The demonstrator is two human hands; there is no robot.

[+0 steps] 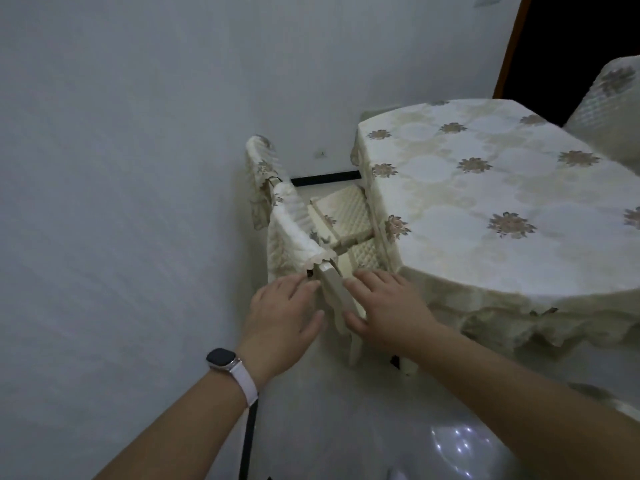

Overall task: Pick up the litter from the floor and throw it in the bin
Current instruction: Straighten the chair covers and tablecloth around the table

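Note:
No litter and no bin show in the head view. A cream chair (pixel 337 296) with a quilted cover is tucked under the table, its backrest edge toward me. My left hand (pixel 284 308), with a watch on the wrist, lies against the left side of that backrest, fingers extended. On the right side of the backrest is my right hand (pixel 384 306), fingers spread and thumb by the frame. Neither hand is closed around anything.
A table with a floral cream cloth (pixel 485 202) fills the right. A second covered chair (pixel 263 174) stands against the white wall (pixel 121 202). Another chair back (pixel 609 109) sits at the far right by a dark doorway (pixel 568 46). Glossy white floor (pixel 346 410) lies below.

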